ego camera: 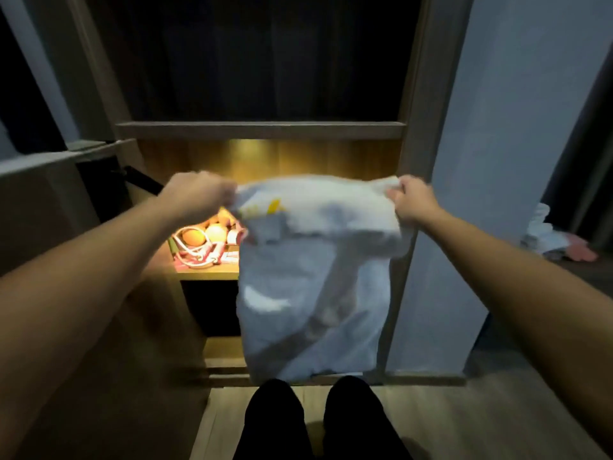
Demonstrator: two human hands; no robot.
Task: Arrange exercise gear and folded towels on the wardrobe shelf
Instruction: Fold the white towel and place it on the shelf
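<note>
The job looks about half done. On the warm-lit wooden wardrobe shelf [209,272], exercise gear already sits at the left end — rounded orange balls [194,236] and a pink-and-white looped cord [199,258], too blurred to name more closely. No folded towel shows there, though the shelf's right part is hidden. The large white cloth towel [315,287] hangs unfolded in the air in front of the shelf, spread between the left hand [199,195] and the right hand [414,204], each grip pinched tight on a top corner. It drapes limp and creased, with a small yellow mark near its upper left edge — thin, soft fabric, I judge. Folding and placing it remain, and a pale heap of cloths [550,240] well apart to the right may be waiting too.
</note>
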